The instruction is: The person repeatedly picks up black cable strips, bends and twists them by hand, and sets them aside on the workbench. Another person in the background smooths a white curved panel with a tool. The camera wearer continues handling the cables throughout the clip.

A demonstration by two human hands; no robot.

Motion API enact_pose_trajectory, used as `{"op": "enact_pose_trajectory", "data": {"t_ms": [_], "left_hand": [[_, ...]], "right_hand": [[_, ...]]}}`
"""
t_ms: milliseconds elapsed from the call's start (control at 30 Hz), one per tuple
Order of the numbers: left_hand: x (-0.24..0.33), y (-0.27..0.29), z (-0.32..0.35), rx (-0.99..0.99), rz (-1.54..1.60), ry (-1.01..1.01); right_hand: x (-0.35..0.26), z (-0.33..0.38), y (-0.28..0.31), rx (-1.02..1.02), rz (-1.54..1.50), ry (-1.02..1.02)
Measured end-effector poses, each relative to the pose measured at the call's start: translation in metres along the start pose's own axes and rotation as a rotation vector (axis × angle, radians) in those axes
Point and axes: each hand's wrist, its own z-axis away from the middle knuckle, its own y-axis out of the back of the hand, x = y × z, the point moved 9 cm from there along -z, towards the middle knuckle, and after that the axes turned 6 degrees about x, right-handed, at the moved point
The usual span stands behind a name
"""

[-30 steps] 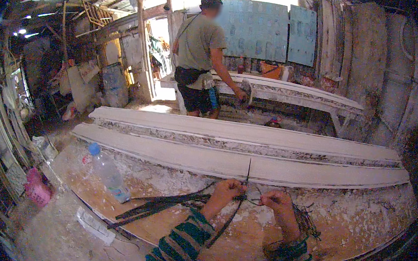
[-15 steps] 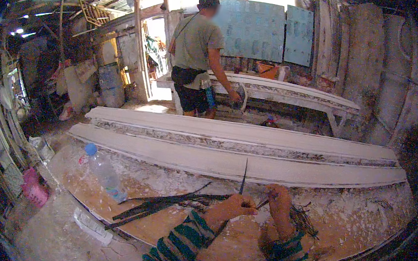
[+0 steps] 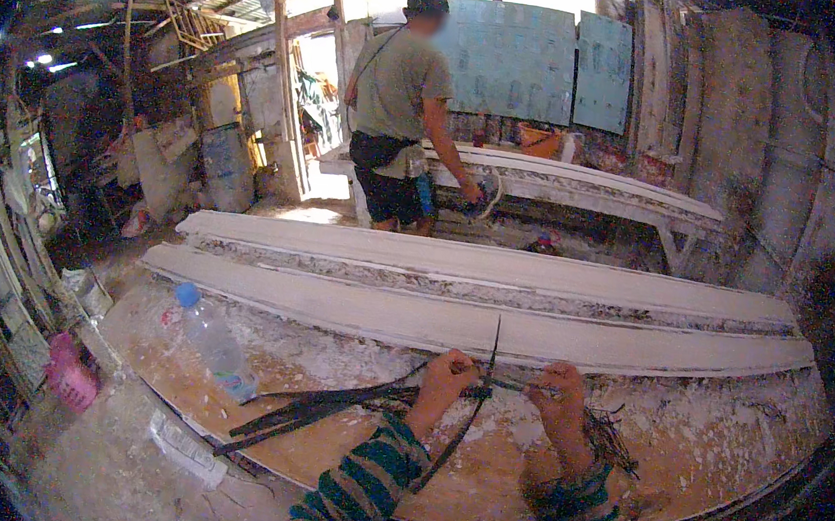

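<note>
My left hand (image 3: 444, 382) and my right hand (image 3: 559, 400) both pinch a bundle of thin dark strips (image 3: 323, 407) above a plaster-crusted wooden workbench (image 3: 722, 441). The strips trail off to the left across the board, and one strip sticks straight up between my hands. A frayed dark tuft (image 3: 609, 438) of the bundle hangs just right of my right hand. Both forearms wear green striped sleeves.
A clear plastic bottle (image 3: 215, 341) with a blue cap lies on the bench's left end. Long white moulded slabs (image 3: 475, 286) lie beyond the bench. A person (image 3: 402, 108) stands at a further white table (image 3: 586, 181). A pink basket (image 3: 70, 378) sits on the floor at left.
My hands have shifted slightly on the strip bundle and now sit closer together. The person at the back has leaned a little toward the far table.
</note>
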Motion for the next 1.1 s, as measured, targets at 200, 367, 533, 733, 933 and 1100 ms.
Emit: {"op": "enact_pose_trajectory", "data": {"t_ms": [200, 367, 533, 733, 933, 1100], "left_hand": [[-0.016, 0.023, -0.011, 0.146, -0.032, 0.021], [-0.009, 0.017, -0.004, 0.054, 0.057, 0.060], [-0.001, 0.012, -0.003, 0.050, -0.042, 0.022], [0.015, -0.001, 0.003, -0.016, -0.301, -0.279], [0.001, -0.015, 0.006, -0.178, -0.120, -0.053], [0.019, -0.021, 0.013, -0.270, -0.124, -0.100]], "right_hand": [[-0.014, 0.016, -0.040, -0.422, -0.231, -0.145], [-0.041, 0.030, -0.060, -0.727, -0.628, -0.295], [-0.044, 0.037, -0.056, -0.771, -0.655, -0.488], [-0.033, 0.033, -0.053, -0.693, -0.581, -0.511], [-0.006, 0.029, -0.053, -0.594, -0.517, -0.487], [0.010, 0.019, -0.039, -0.378, -0.471, -0.493]]}}
